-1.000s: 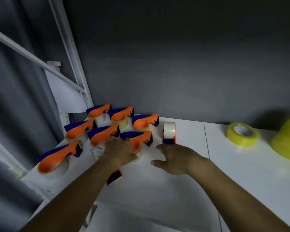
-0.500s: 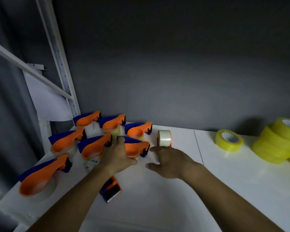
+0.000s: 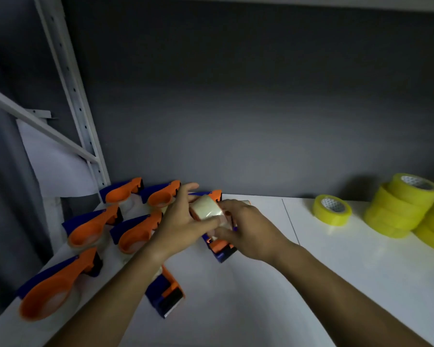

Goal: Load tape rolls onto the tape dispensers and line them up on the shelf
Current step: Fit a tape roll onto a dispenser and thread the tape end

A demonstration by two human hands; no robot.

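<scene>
Both hands meet mid-shelf: left hand (image 3: 183, 221) pinches the clear roll (image 3: 204, 209) while right hand (image 3: 248, 229) clamps the dispenser (image 3: 219, 247) just below it, its nose pointing toward us, so the roll drops straight down.

eight tape dispensers (image 3: 93, 225), several yellow tape rolls (image 3: 332, 209), one clear roll (image 3: 204, 210)

Looks like a stockroom or supply storage spot: a white shelf board (image 3: 336, 284) is set against a plain grey wall (image 3: 236, 108), held by a slotted white metal upright (image 3: 70, 96) with a diagonal brace. Identical orange-and-blue tape dispensers (image 3: 93, 225) are grouped in rows at the left, and yellow tape rolls (image 3: 401, 209) are stacked at the right.
</scene>
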